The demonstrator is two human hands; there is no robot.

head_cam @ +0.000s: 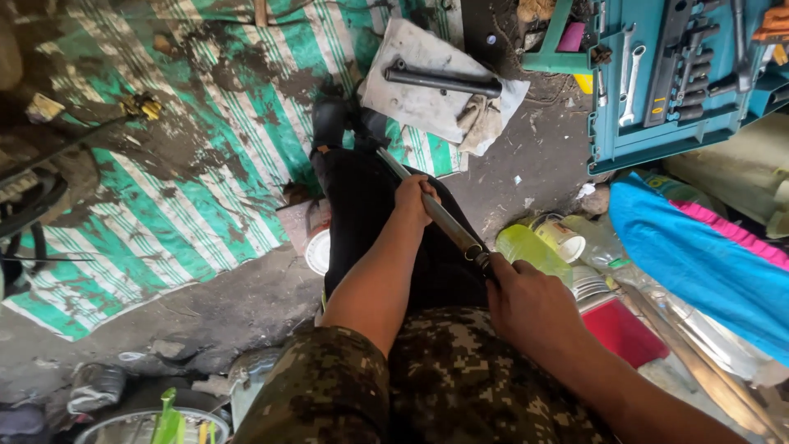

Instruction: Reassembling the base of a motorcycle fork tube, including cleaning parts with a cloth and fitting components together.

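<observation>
Left hand is wrapped tight around the middle of a long metal rod, which slants across the person's dark-trousered leg. Right hand is closed on the rod's near end, just below a ring fitting. Beside it, a green bottle and a cup on the floor. Further up, a black tube lies on a grey sheet; a teal tool case sits open at upper right.

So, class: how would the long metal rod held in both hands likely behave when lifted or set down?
The metal rod looks rigid, so it probably won't flex. Its round shape suggests it may roll. Left hand and right hand both grip it, hinting at some weight.
</observation>
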